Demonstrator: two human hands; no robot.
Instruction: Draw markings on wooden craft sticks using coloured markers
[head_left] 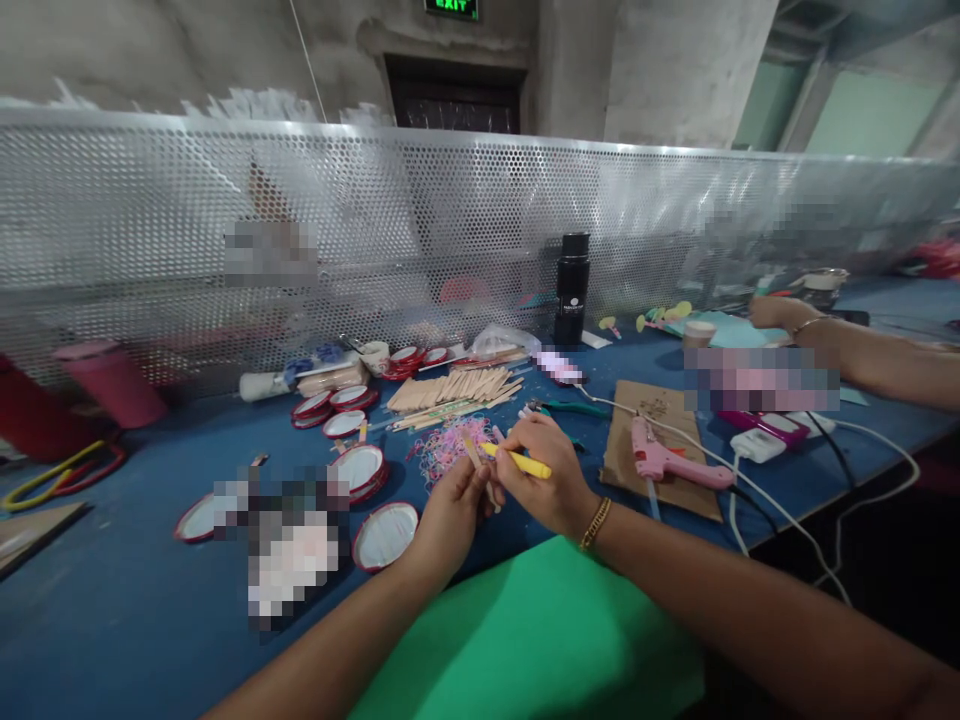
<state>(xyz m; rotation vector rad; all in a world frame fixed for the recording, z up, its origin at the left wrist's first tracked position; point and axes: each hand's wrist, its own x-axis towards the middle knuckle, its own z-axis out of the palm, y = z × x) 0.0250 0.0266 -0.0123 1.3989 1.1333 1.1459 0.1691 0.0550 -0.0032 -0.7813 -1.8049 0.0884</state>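
Observation:
Near the middle of the head view, my left hand (pixel 456 510) is closed around a flat wooden stick (pixel 474 455), held at a slant. My right hand (pixel 546 472), with a gold bracelet at its wrist, grips a yellow marker (pixel 525 462); its tip end points left at the stick. Just behind both hands lies a tangle of pink and blue bands (pixel 442 450). A pile of wooden sticks (pixel 457 390) is spread farther back. Round red-rimmed pieces with pale faces (pixel 386 537) lie to the left of my left hand.
A pink glue gun (pixel 667 462) rests on cardboard (pixel 619 450) at right, with white cables beside it. A black bottle (pixel 572 290) stands before the perforated metal screen (pixel 465 230). Another person's hand (pixel 784 312) reaches in at the right.

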